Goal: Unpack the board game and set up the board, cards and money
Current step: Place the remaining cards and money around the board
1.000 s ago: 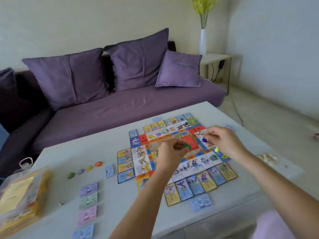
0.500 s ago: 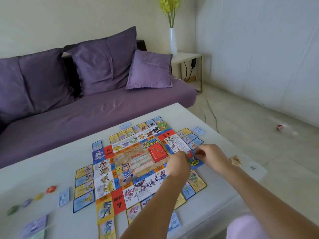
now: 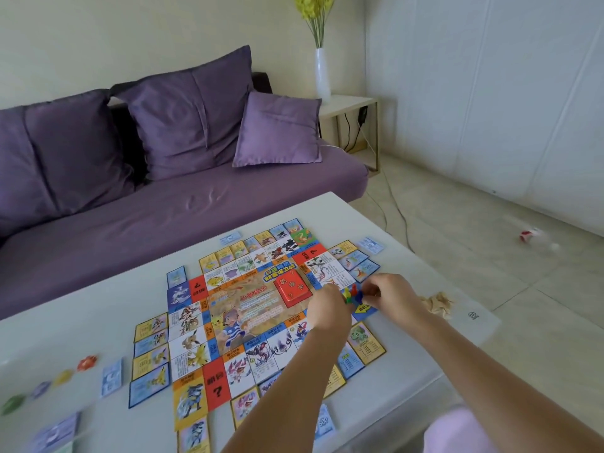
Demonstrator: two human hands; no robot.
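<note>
The colourful game board lies flat on the white table, ringed by property cards. A red card deck sits near the board's middle. Small red, yellow, green and blue pawns stand at the board's right corner square. My left hand has curled fingers touching the pawns from the left. My right hand pinches the blue pawn from the right. Paper money lies at the left, and a blue note lies by the near edge.
Coloured tokens lie in a row at the table's left. A crumpled wrapper sits by the right edge. A purple sofa stands behind the table, with a side table and white vase beyond. Litter lies on the floor.
Both hands moved from the board's middle to its right corner, and the pawns now stand grouped there. The view swung right, away from the game box at the left.
</note>
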